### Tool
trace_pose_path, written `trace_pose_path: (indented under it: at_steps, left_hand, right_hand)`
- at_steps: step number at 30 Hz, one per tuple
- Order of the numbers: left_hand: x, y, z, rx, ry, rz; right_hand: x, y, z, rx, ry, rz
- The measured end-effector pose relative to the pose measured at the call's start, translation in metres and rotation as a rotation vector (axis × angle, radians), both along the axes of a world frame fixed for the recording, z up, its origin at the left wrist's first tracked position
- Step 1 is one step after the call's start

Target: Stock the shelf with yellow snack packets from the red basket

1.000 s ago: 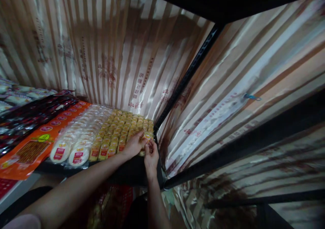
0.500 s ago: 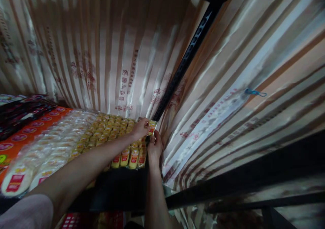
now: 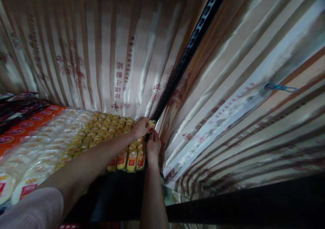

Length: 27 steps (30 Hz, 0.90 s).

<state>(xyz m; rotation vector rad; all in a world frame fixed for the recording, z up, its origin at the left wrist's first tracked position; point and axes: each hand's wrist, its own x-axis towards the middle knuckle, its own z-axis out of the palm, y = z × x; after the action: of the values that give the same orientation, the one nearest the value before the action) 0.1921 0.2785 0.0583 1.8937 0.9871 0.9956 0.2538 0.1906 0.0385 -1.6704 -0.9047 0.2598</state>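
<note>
In dim light, you face pleated, pale cloth (image 3: 104,53) with reddish print behind the back edge of the shelf (image 3: 119,191) and beyond its right edge; 1 perforated black post (image 3: 191,47) rises at the back right corner.

We find open air above the yellow packets (image 3: 101,129), and the bare front strip of the black shelf (image 3: 109,191) leaves us a low way in. The rows stand tight together, so we see hardly a gap between them. Behind, the printed curtain (image 3: 101,53) closes the back; the perforated black post (image 3: 189,51) blocks the far corner, near our left grip (image 3: 141,127). Our left forearm (image 3: 101,158) crosses over the rows, narrowing the approach from the left.
</note>
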Motion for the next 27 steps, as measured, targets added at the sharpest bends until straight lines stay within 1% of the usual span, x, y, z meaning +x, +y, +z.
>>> trace_pose_path:
  at_steps: [3, 5, 9, 13, 18, 22, 27]
  left_hand:
    - [0.002, 0.003, -0.003, 0.074, 0.013, 0.025]
    - [0.003, 0.004, -0.003, 0.113, 0.037, 0.008]
    - [0.001, 0.005, -0.002, 0.176, 0.172, -0.028]
    - [-0.003, 0.006, 0.0, 0.218, 0.332, -0.01]
    - [-0.004, 0.008, 0.004, 0.253, 0.401, -0.042]
    - [0.0, 0.009, 0.006, 0.285, 0.482, -0.071]
    - [0.002, 0.009, 0.007, 0.325, 0.577, -0.105]
  right_hand:
    - [0.003, -0.001, -0.005, 0.003, 0.001, -0.009]
    - [0.003, -0.003, -0.01, -0.02, -0.007, -0.008]
    - [0.001, -0.006, -0.02, -0.086, -0.006, 0.0]
    - [-0.004, -0.008, -0.026, -0.113, 0.002, 0.078]
    - [-0.01, -0.006, -0.028, -0.21, 0.138, 0.148]
    - [-0.009, -0.005, -0.032, -0.183, 0.182, 0.193]
    - [-0.006, -0.005, -0.036, -0.173, 0.165, 0.146]
